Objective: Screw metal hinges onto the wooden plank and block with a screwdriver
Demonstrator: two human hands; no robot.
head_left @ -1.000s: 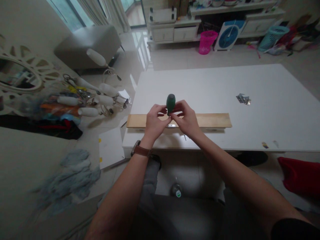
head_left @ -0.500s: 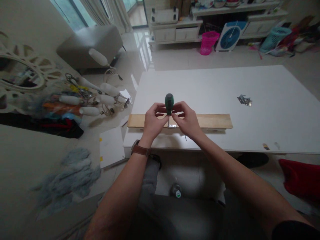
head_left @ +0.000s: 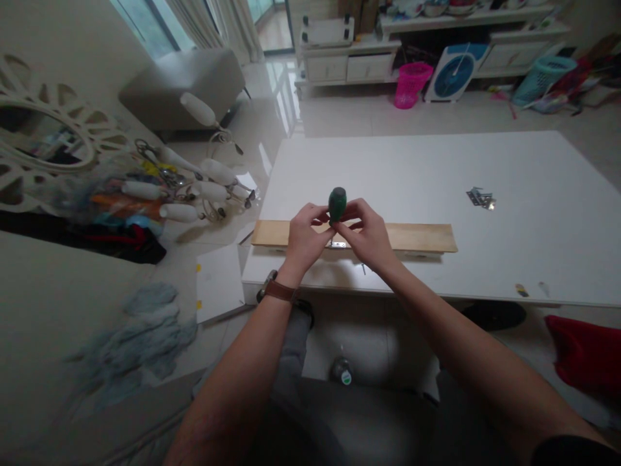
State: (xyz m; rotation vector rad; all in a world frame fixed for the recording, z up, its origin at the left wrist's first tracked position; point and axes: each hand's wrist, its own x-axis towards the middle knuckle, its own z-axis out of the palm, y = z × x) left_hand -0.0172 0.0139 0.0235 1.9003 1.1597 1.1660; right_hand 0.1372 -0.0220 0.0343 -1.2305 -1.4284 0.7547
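A green-handled screwdriver (head_left: 337, 203) stands upright over a long wooden plank (head_left: 417, 237) that lies along the near edge of the white table (head_left: 412, 168). My left hand (head_left: 304, 237) and my right hand (head_left: 368, 234) both pinch the screwdriver from either side, fingers curled round its lower part. Beneath the tip a small metal plate (head_left: 338, 244) rests on the plank. A brown watch strap (head_left: 278, 290) is on my left wrist.
A little heap of metal hinges (head_left: 481, 199) lies on the table to the right. One screw (head_left: 363, 267) sits near the table's front edge. Lamp parts and clutter (head_left: 184, 188) cover the floor at left; a red cloth (head_left: 582, 349) is at lower right.
The screwdriver handle has shifted slightly between my fingers, and both hands stay on it over the plank. The view has drifted a little.
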